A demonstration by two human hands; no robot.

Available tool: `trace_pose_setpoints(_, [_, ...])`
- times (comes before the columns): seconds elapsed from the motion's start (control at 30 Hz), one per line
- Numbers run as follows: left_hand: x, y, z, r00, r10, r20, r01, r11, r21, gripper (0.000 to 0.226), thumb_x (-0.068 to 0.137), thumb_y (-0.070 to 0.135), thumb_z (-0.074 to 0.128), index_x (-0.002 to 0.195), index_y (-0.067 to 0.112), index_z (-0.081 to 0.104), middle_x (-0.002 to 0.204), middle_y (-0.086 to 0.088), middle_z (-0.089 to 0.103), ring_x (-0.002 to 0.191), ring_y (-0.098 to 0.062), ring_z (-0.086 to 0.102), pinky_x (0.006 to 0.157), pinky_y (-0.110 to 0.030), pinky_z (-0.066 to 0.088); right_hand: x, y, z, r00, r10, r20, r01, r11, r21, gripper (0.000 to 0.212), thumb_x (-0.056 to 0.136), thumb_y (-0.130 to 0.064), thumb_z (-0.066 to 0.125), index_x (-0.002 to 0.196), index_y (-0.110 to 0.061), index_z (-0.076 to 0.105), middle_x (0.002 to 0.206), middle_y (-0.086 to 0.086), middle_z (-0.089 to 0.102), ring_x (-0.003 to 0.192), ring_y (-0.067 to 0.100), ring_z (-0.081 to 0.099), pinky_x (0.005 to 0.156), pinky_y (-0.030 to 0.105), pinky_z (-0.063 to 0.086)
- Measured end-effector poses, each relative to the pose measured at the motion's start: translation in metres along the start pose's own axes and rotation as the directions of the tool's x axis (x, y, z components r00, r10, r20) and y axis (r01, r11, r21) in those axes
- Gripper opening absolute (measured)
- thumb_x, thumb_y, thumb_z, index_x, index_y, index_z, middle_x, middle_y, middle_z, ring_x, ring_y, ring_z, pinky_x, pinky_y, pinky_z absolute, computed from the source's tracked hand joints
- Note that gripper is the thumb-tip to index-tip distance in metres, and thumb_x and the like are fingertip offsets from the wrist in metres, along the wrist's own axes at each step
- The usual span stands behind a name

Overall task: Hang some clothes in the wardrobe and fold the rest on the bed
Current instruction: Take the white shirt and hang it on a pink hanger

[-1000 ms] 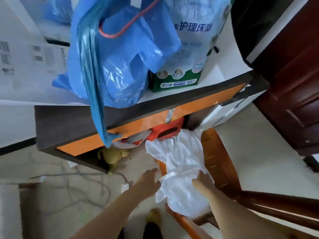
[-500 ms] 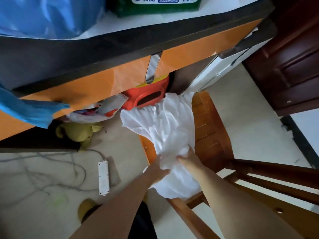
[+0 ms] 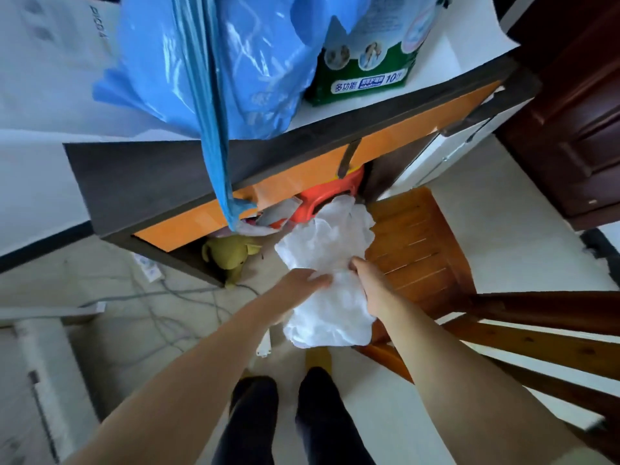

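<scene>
A crumpled white garment [image 3: 330,260] is bunched between my two hands above the seat of a wooden chair [image 3: 421,243]. My left hand [image 3: 295,290] grips its left side, thumb on top of the cloth. My right hand [image 3: 370,283] grips its right side with the fingers dug into the fabric. The lower part of the garment hangs down in front of the chair's edge. No wardrobe or bed is in view.
A dark desk with orange drawer fronts [image 3: 302,176] stands ahead, carrying a blue plastic bag [image 3: 208,62] and a green pack [image 3: 365,68]. Under it sit a red stool [image 3: 330,196] and a yellow-green soft toy [image 3: 231,256]. Cables and a power strip [image 3: 149,268] lie on the floor at left. A dark door [image 3: 577,105] is at right.
Both hands closed on the white garment and lifted it off the chair seat, bunching it together. My view rose and pulled back.
</scene>
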State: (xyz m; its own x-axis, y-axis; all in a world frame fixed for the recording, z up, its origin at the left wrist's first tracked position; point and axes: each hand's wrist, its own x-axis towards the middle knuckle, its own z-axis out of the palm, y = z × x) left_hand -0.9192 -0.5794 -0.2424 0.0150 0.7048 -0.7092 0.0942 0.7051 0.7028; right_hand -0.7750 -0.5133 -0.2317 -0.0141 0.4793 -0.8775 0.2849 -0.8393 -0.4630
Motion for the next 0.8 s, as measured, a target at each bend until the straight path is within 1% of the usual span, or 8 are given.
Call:
trace_pose_setpoints(0.17, [-0.074, 0.029, -0.025, 0.998, 0.06, 0.019, -0.052, 0.957, -0.285, 0.021, 0.088, 0.042, 0.061, 0.097, 0.022, 0.062, 0.094, 0.005, 0.064, 0.08, -0.007, 0.062, 0.064, -0.02, 0.051, -0.077, -0.022, -0.004, 0.978, -0.109, 0.177, 0.093, 0.991, 0.096, 0.029, 0.09, -0.033, 0.054, 0.073, -0.02, 0.073, 0.072, 0.005, 0.071, 0.068, 0.02, 0.069, 0.066, 0.029, 0.051])
trace_pose_setpoints(0.27, [-0.111, 0.037, -0.035, 0.981, 0.166, 0.097, -0.134, 0.952, -0.277, 0.029, 0.093, 0.046, 0.054, 0.108, 0.022, 0.057, 0.106, 0.0, 0.066, 0.094, -0.007, 0.063, 0.091, -0.027, 0.049, -0.118, -0.035, -0.01, 0.95, -0.188, 0.248, 0.159, 0.979, 0.131, 0.036, 0.093, -0.033, 0.053, 0.069, -0.021, 0.077, 0.073, 0.003, 0.071, 0.069, 0.018, 0.071, 0.06, 0.027, 0.054])
trace_pose_setpoints(0.4, [-0.154, 0.065, -0.037, 0.934, 0.316, 0.165, -0.242, 0.903, -0.356, 0.052, 0.093, 0.048, 0.051, 0.113, 0.0, 0.054, 0.092, -0.013, 0.067, 0.094, -0.023, 0.062, 0.105, -0.039, 0.042, -0.168, -0.062, -0.008, 0.941, -0.243, 0.235, 0.245, 0.969, 0.022, 0.026, 0.1, -0.032, 0.042, 0.093, -0.02, 0.064, 0.081, 0.003, 0.067, 0.086, 0.019, 0.062, 0.087, 0.037, 0.05])
trace_pose_setpoints(0.5, [-0.178, 0.089, -0.04, 0.921, 0.383, 0.074, -0.337, 0.876, -0.344, 0.035, 0.087, 0.029, 0.061, 0.104, -0.002, 0.06, 0.085, -0.013, 0.062, 0.084, -0.023, 0.06, 0.095, -0.035, 0.051, -0.188, -0.071, -0.007, 0.907, -0.362, 0.216, 0.352, 0.932, 0.085, 0.023, 0.098, -0.025, 0.046, 0.089, -0.016, 0.066, 0.062, 0.0, 0.07, 0.062, 0.014, 0.069, 0.058, 0.026, 0.049])
trace_pose_setpoints(0.57, [-0.194, 0.096, -0.043, 0.904, 0.427, -0.025, -0.418, 0.871, -0.258, 0.014, 0.088, 0.019, 0.06, 0.083, 0.01, 0.069, 0.08, -0.004, 0.064, 0.082, -0.017, 0.061, 0.092, -0.031, 0.053, -0.197, -0.076, -0.007, 0.87, -0.421, 0.256, 0.404, 0.907, 0.116, 0.035, 0.095, -0.026, 0.049, 0.071, -0.018, 0.072, 0.06, 0.0, 0.068, 0.054, 0.01, 0.067, 0.058, 0.027, 0.047])
trace_pose_setpoints(0.67, [-0.222, 0.101, -0.045, 0.858, 0.474, -0.201, -0.51, 0.832, -0.219, 0.022, 0.097, 0.028, 0.054, 0.088, 0.016, 0.07, 0.094, -0.002, 0.071, 0.096, -0.018, 0.065, 0.094, -0.034, 0.052, -0.213, -0.091, 0.002, 0.798, -0.479, 0.364, 0.461, 0.876, 0.144, 0.045, 0.093, -0.027, 0.051, 0.055, -0.022, 0.076, 0.061, 0.0, 0.069, 0.055, 0.008, 0.067, 0.054, 0.021, 0.051])
trace_pose_setpoints(0.73, [-0.24, 0.101, -0.038, 0.817, 0.509, -0.272, -0.567, 0.796, -0.214, 0.044, 0.093, 0.046, 0.053, 0.108, 0.007, 0.065, 0.107, -0.004, 0.069, 0.105, -0.019, 0.064, 0.093, -0.03, 0.051, -0.229, -0.101, 0.012, 0.736, -0.503, 0.453, 0.509, 0.852, 0.119, 0.039, 0.09, -0.031, 0.055, 0.058, -0.025, 0.077, 0.066, -0.001, 0.07, 0.06, 0.008, 0.068, 0.055, 0.019, 0.051])
trace_pose_setpoints(0.8, [-0.254, 0.101, -0.023, 0.792, 0.521, -0.319, -0.591, 0.786, -0.182, 0.063, 0.087, 0.054, 0.058, 0.111, -0.005, 0.056, 0.103, -0.006, 0.063, 0.098, -0.02, 0.06, 0.088, -0.03, 0.049, -0.246, -0.108, 0.021, 0.665, -0.547, 0.509, 0.604, 0.795, 0.064, 0.03, 0.087, -0.037, 0.058, 0.066, -0.029, 0.077, 0.07, -0.002, 0.071, 0.064, 0.008, 0.068, 0.061, 0.02, 0.049])
